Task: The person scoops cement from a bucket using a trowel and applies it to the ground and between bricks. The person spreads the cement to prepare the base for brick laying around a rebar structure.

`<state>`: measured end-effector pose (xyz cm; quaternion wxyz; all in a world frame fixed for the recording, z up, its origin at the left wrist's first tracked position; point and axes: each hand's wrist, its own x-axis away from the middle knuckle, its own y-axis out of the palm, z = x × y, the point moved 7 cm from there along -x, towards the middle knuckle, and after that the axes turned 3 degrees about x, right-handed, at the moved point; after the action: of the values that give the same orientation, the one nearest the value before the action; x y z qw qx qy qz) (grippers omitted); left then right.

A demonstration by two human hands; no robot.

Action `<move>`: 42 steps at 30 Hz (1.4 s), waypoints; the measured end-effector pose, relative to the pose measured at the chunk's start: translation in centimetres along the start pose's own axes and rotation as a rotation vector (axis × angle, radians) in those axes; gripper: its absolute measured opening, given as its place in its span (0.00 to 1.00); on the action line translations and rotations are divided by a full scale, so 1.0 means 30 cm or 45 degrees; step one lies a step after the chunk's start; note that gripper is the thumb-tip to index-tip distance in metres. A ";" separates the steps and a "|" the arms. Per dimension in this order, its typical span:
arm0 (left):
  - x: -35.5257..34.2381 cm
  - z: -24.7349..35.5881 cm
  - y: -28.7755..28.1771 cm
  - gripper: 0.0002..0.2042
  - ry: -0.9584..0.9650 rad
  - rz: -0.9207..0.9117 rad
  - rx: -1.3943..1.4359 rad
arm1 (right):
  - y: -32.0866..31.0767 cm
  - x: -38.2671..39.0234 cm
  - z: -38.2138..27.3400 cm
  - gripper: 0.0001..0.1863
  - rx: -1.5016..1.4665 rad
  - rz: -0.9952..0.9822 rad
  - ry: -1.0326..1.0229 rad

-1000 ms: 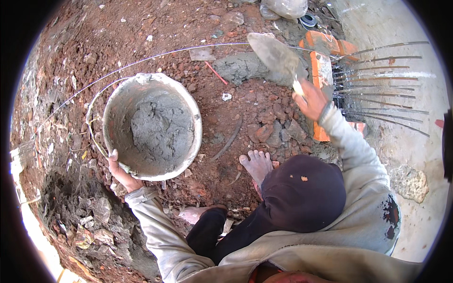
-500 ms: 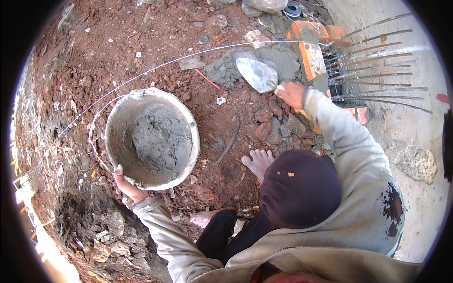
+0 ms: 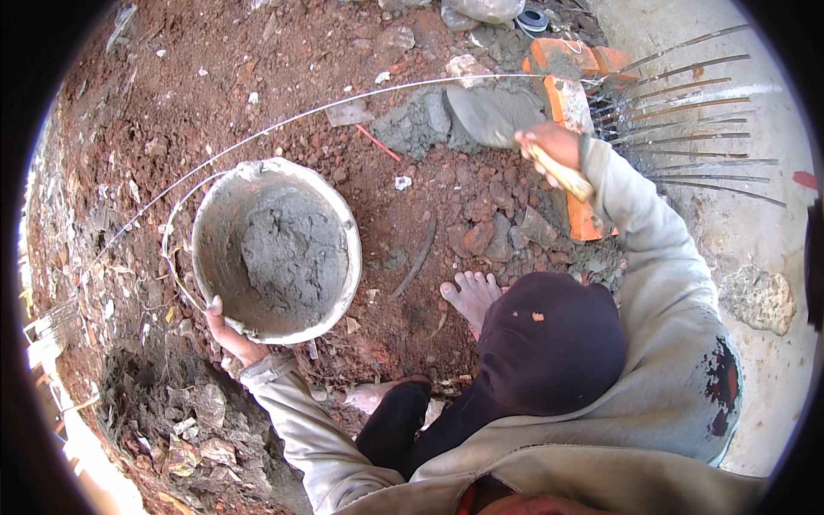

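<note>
My right hand (image 3: pixel 549 144) is wrapped round the wooden handle of a trowel (image 3: pixel 482 118). Its grey blade points to the far left, over or against a bed of wet mortar (image 3: pixel 414 129) on the soil. Just right of the blade, orange bricks (image 3: pixel 560 101) stand in a row with grey mortar on them. At the left, my left hand (image 3: pixel 230 333) grips the near-left rim of a round bucket (image 3: pixel 354 266), thumb up on the edge and the fingers hidden beneath. Grey mortar (image 3: pixel 292 249) partly fills the bucket, which tilts slightly.
A taut string (image 3: pixel 283 123) crosses the ground to the bricks. Steel rods (image 3: pixel 704 118) stick out over the concrete (image 3: pixel 747 249) at the right. Broken stones (image 3: pixel 489 236) lie before my bare foot (image 3: pixel 470 296). A dark rubble heap (image 3: pixel 189 421) is at the near left.
My right hand has moved away and slightly right, turning the trowel so its handle now shows. The blade has shifted right across the mortar. My left hand and the bucket hardly differ.
</note>
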<state>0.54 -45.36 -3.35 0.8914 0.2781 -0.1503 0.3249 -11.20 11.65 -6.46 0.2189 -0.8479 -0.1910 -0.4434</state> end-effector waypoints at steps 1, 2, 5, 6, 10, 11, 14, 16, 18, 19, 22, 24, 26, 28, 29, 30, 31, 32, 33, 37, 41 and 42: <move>0.000 -0.012 0.002 0.27 -0.008 0.029 -0.023 | 0.010 -0.012 -0.026 0.20 -0.120 0.034 -0.006; -0.004 -0.015 0.021 0.27 -0.009 0.008 -0.028 | 0.037 -0.070 -0.005 0.20 -0.276 -0.104 0.070; -0.003 -0.031 0.029 0.27 -0.040 -0.030 0.009 | 0.079 -0.119 -0.043 0.18 0.144 0.038 -0.099; -0.017 -0.023 -0.004 0.26 0.002 0.007 -0.052 | 0.087 -0.111 -0.031 0.18 0.253 -0.012 -0.088; 0.010 0.011 0.011 0.27 0.044 -0.043 0.030 | 0.068 -0.004 -0.103 0.20 0.693 -0.060 -0.149; 0.010 0.008 0.007 0.27 0.037 -0.017 0.016 | 0.072 0.050 -0.117 0.20 0.786 -0.041 -0.163; 0.000 -0.022 0.033 0.26 -0.014 0.000 0.010 | 0.130 -0.053 -0.009 0.23 1.084 0.186 -0.525; -0.014 -0.022 0.007 0.27 -0.014 0.009 -0.058 | 0.167 -0.075 0.009 0.22 1.043 0.137 -0.446; 0.014 -0.008 0.038 0.28 0.041 0.029 -0.065 | 0.183 -0.009 -0.067 0.22 1.211 0.067 -0.560; 0.007 0.004 0.040 0.28 0.047 0.016 -0.053 | 0.195 0.013 -0.082 0.21 1.290 0.039 -0.606; 0.023 0.001 0.037 0.29 0.029 -0.003 -0.030 | 0.247 0.030 -0.193 0.19 1.225 0.296 -0.510; 0.027 0.006 0.054 0.29 0.034 -0.037 -0.083 | 0.228 -0.047 -0.205 0.19 1.245 0.397 -0.490; 0.036 -0.018 0.096 0.27 0.030 -0.012 -0.061 | 0.131 -0.121 -0.213 0.19 1.287 0.434 -0.385; 0.036 -0.019 0.079 0.26 0.027 0.007 -0.119 | 0.124 -0.154 -0.192 0.19 1.465 0.316 -0.460; 0.039 -0.007 0.066 0.26 0.032 0.019 -0.154 | 0.135 -0.163 -0.170 0.20 1.547 0.253 -0.507; 0.043 -0.001 0.070 0.26 0.039 0.022 -0.145 | 0.108 -0.133 -0.143 0.20 1.354 0.383 -0.477; 0.052 0.007 0.080 0.25 0.046 0.023 -0.135 | 0.074 -0.099 -0.103 0.21 1.157 0.508 -0.444; 0.060 -0.004 0.087 0.25 0.032 0.021 -0.130 | 0.053 -0.089 -0.053 0.21 1.220 0.476 -0.413; 0.060 -0.005 0.080 0.25 0.030 0.022 -0.126 | 0.041 -0.086 -0.011 0.22 1.278 0.443 -0.389; 0.023 -0.002 0.063 0.28 0.024 -0.019 -0.081 | -0.026 -0.131 0.166 0.23 1.040 0.403 -0.210; 0.034 -0.032 0.186 0.30 0.031 -0.103 -0.054 | 0.235 -0.099 0.083 0.20 -0.711 0.287 -0.188; 0.044 -0.024 0.210 0.30 0.038 -0.125 -0.078 | 0.293 -0.095 0.016 0.21 -0.542 0.141 -0.231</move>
<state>-2.59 -40.27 -0.82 0.9165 0.2527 -0.1332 0.2802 -7.85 4.25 -10.87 0.0413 -0.9205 -0.0653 -0.3831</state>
